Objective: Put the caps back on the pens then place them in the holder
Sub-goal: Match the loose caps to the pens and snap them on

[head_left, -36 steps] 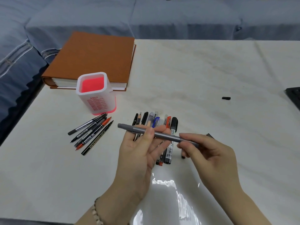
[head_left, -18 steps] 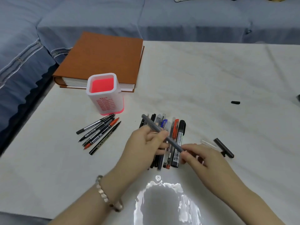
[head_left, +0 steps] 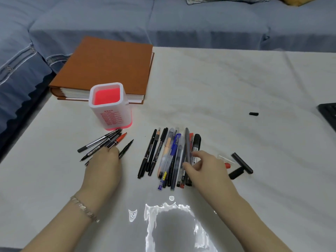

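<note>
Left hand (head_left: 103, 166) has dropped the grey pen (head_left: 187, 144) and swung across to the left pen cluster (head_left: 107, 142). The grey pen is now down on the central row of pens (head_left: 163, 157). Right hand (head_left: 207, 170) is with it, thumb and forefinger pinching its lower end, other fingers loosely apart.

Left fingers curl down onto the cluster. Knuckles hide the tips, so we can't tell grip from rest.

Next step as we read it: cap a cluster pen, since several look bare-nibbed.
- We lift one pen only, nib away from the palm.
- We pull a match from the loose caps (head_left: 240, 166) just right of the row and push it on straight.
- Holder (head_left: 111, 119) stands upright just beyond the cluster, in front of the orange album (head_left: 109, 64).
- We mustn't miss the small black cap (head_left: 253, 114), well apart on the far right.

Unclear:
- A glare patch (head_left: 172, 224) washes out the near tabletop.
- The grey pen is blurred.
- We can't tell capped from uncapped in the row.
- A dark object (head_left: 329, 113) is cut off at the right edge.
</note>
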A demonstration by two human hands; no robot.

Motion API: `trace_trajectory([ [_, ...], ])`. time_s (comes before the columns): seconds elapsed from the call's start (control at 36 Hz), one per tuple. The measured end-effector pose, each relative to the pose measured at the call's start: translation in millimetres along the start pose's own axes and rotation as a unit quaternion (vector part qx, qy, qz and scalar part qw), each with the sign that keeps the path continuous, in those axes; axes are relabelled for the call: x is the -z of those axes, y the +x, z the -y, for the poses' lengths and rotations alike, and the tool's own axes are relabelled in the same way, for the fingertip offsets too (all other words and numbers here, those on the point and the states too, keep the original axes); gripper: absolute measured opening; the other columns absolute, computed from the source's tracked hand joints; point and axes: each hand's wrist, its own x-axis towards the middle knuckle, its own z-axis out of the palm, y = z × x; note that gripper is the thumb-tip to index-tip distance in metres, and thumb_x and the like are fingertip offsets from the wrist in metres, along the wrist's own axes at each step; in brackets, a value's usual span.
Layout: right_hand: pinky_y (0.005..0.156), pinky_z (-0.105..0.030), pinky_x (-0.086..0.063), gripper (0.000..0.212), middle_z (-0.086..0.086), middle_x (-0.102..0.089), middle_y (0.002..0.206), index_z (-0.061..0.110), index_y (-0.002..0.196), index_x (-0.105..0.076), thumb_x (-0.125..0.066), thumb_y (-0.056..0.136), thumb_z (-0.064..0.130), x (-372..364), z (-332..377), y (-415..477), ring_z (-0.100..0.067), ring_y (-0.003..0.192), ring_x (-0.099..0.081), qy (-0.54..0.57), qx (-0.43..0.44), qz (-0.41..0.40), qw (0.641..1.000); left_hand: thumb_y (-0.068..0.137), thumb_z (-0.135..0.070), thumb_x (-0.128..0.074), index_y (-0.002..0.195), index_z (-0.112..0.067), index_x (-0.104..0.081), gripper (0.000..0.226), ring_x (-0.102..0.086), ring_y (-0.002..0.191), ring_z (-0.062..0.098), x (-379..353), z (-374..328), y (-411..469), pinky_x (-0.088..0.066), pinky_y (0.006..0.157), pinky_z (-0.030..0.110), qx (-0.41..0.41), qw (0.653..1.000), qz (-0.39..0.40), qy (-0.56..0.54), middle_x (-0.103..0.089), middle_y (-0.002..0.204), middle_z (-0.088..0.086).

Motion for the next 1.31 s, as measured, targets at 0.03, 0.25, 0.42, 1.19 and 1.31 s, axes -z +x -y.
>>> trace_trajectory([
  [0.03, 0.054, -0.011, -0.038, 0.027, -0.001, -0.068, 0.075, 0.019, 0.112, -0.058, -0.055, 0.087, 0.028, -0.4, 0.4, -0.9, -0.012, 0.069, -0.061, -0.006, 0.003, -0.003, 1.0, 0.082, -0.003, -0.05, 0.085, 0.001, -0.058, 0.009, -0.054, 0.084, 0.037, -1.0, -3.2, -0.4, -0.043, 0.067, 0.041, -0.004, 1.0, -0.004, -0.012, -0.058, 0.087, 0.019],
  [0.25, 0.066, -0.022, -0.036, 0.024, 0.013, -0.054, 0.08, 0.025, 0.099, -0.068, -0.053, 0.086, 0.012, 39.5, -44.4, -7.3, -0.005, 0.076, -0.049, -0.135, 0.024, -0.031, 0.99, 0.091, -0.011, -0.045, 0.11, -0.009, -0.057, 0.023, -0.048, 0.072, 0.007, 9.4, -46.4, -13.5, -0.029, 0.068, 0.019, -0.074, 0.965, -0.019, -0.252, -0.049, 0.097, 0.001],
  [0.42, 0.069, -0.027, -0.032, 0.02, 0.004, -0.048, 0.088, 0.016, 0.099, -0.069, -0.056, 0.086, 0.008, 78.5, -85.1, -5.2, -0.017, 0.092, -0.046, -0.226, -0.001, -0.069, 0.972, 0.09, -0.013, -0.048, 0.089, -0.029, -0.058, 0.019, -0.051, 0.061, 0.0, 16.1, -74.5, -27.1, -0.037, 0.058, 0.003, -0.086, 0.932, 0.033, -0.351, -0.056, 0.073, -0.01],
  [1.19, 0.087, -0.034, -0.044, 0.021, -0.008, -0.053, 0.117, 0.015, 0.105, -0.06, -0.045, 0.091, 0.016, 32.0, -51.1, 16.2, -0.026, 0.106, -0.05, -0.299, 0.223, 0.159, 0.914, 0.088, -0.011, -0.051, 0.076, -0.035, -0.058, 0.028, -0.051, 0.055, 0.004, 14.5, -85.6, -41.6, -0.043, 0.055, 0.012, -0.059, 0.877, 0.113, -0.464, -0.068, 0.076, 0.008],
  [1.31, 0.074, -0.027, -0.047, 0.027, -0.001, -0.06, 0.1, 0.019, 0.1, -0.063, -0.047, 0.081, 0.008, 35.5, -55.0, 19.5, -0.022, 0.094, -0.056, -0.365, 0.284, 0.105, 0.881, 0.089, -0.012, -0.051, 0.078, -0.037, -0.058, 0.028, -0.052, 0.058, 0.004, 14.9, -85.7, -41.8, -0.044, 0.056, 0.012, -0.059, 0.876, 0.121, -0.464, -0.068, 0.08, 0.009],
])
